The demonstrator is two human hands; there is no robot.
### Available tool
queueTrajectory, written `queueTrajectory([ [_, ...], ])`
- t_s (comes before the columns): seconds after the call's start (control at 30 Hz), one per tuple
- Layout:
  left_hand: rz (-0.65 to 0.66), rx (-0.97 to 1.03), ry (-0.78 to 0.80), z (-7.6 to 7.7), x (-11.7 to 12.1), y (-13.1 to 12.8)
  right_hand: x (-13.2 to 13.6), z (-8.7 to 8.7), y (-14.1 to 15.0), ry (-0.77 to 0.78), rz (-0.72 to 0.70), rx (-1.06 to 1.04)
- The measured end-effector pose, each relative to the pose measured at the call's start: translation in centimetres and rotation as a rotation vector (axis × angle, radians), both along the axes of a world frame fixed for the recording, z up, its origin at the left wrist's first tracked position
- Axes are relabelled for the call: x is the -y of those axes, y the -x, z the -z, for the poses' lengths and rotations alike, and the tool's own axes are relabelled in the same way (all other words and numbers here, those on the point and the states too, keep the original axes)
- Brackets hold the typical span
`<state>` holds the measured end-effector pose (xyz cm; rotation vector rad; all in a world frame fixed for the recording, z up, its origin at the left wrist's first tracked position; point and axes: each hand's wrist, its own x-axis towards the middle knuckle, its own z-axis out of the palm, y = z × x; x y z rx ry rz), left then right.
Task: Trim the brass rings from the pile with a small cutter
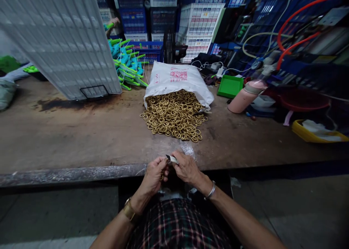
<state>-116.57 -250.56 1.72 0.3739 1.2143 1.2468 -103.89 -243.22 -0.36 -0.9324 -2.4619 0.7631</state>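
Observation:
My left hand [155, 174] and my right hand [187, 167] meet at the near edge of the brown worktable [68, 132]. Both are closed in a pinch. Between the fingertips sits a small silver metal piece [171, 158], gripped by my right hand. A gold ring [162, 176] shows under the fingers of my left hand. A gold watch is on the left wrist and a silver bangle on the right. Just beyond the hands lies a pile of gold rings [174, 114], spilling from an open white sack [177, 79].
A white plastic crate [62, 41] leans on the table at the left. Teal and green plastic parts [128, 65] lie behind it. A green tray [230, 86], a pink bottle [245, 96] and a yellow tray [316, 132] stand at the right. Stacked crates line the back.

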Motion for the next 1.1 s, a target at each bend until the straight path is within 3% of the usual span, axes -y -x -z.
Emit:
queueTrajectory([
  [0.2,-0.002,-0.340,-0.027,0.2,0.3,0.2,-0.2,-1.0,0.8,0.324,0.128,-0.120],
  [0.33,-0.003,-0.527,-0.111,0.0,0.4,0.1,-0.2,-1.1,1.2,0.483,0.115,-0.110],
  [0.4,0.021,-0.511,-0.107,-0.1,0.5,0.0,-0.1,-0.9,1.4,0.523,0.113,-0.128],
  [0.57,0.074,-0.250,-0.017,0.2,0.7,0.2,0.2,-0.6,1.8,0.506,0.127,-0.149],
  [0.8,0.051,-0.077,-0.051,0.1,0.7,0.2,0.0,-0.8,2.0,0.585,0.104,-0.224],
  [0.9,0.031,-0.059,-0.058,-0.1,0.7,0.2,-0.2,-0.9,1.8,0.531,0.135,-0.195],
  [1.0,-0.004,-0.072,-0.051,0.0,0.6,0.2,0.0,-1.0,1.3,0.317,0.132,-0.028],
  [1.1,-0.027,-0.106,-0.045,0.3,0.6,0.2,0.6,-1.0,0.8,0.125,0.038,0.138],
])
